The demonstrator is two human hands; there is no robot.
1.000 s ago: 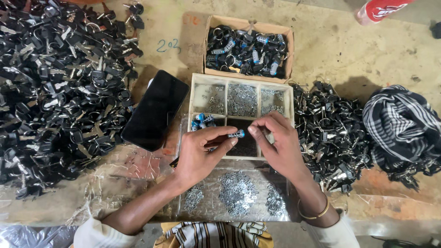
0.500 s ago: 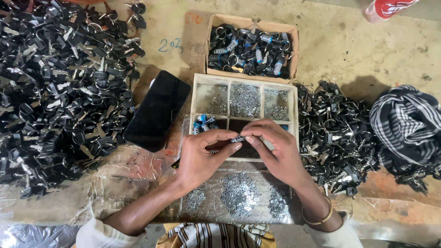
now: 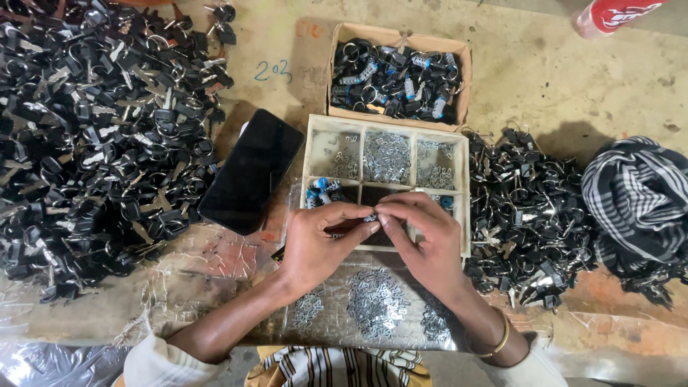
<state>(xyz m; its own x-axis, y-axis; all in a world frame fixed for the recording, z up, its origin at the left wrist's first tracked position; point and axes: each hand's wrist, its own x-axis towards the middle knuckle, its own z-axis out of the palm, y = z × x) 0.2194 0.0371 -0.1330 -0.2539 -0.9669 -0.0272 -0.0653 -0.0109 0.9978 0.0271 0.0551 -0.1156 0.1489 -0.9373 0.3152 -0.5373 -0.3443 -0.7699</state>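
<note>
Left hand (image 3: 319,247) and right hand (image 3: 423,240) meet fingertip to fingertip, pinched closed on a small part (image 3: 370,216), seemingly metal, above the compartment tray (image 3: 462,188).

Even soft daylight, sharp focus, faint shadows

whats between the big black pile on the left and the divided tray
In the head view, a black phone lies face up between the left pile and the divided tray.

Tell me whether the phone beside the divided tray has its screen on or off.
Off. The phone lies flat, left of the divided tray, and its screen is uniformly black, with no lit picture or glow showing.
</note>
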